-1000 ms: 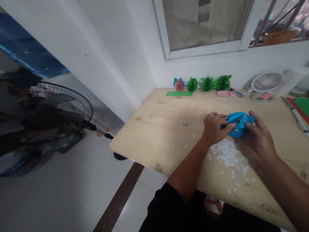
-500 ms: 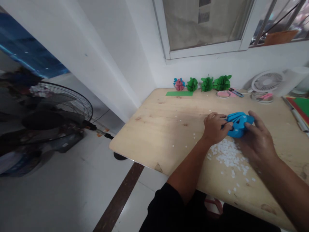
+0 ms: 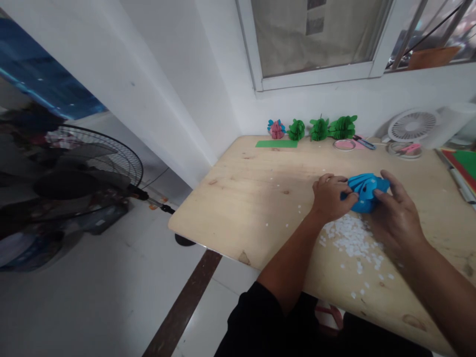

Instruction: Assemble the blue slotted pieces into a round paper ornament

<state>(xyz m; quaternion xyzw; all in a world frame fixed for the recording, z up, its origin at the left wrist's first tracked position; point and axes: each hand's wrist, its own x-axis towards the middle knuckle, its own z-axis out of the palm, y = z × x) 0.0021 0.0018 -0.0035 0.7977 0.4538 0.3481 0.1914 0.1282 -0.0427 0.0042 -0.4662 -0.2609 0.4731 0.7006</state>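
A blue folded-paper craft (image 3: 366,191) with layered pleats and small white squares stuck on it is held between my two hands, just over the table. My left hand (image 3: 330,196) grips its left side, the thumb on the near edge. On its right side is my right hand (image 3: 399,208), thumb in front and fingers behind. Small white paper squares (image 3: 353,238) lie scattered in a pile on the wooden table (image 3: 238,198), right below the craft and between my forearms.
Along the wall stand a pink-and-blue paper craft (image 3: 276,130) and several green paper crafts (image 3: 319,129). A green paper strip (image 3: 276,144), a tape ring (image 3: 344,145), a cutter (image 3: 364,143) and a small white fan (image 3: 412,126) are at the back. Coloured sheets (image 3: 461,166) lie at right.
The blue paper craft has turned slightly in my hands, and its pleats show more on top. My right thumb and fingers have shifted a little to the left.
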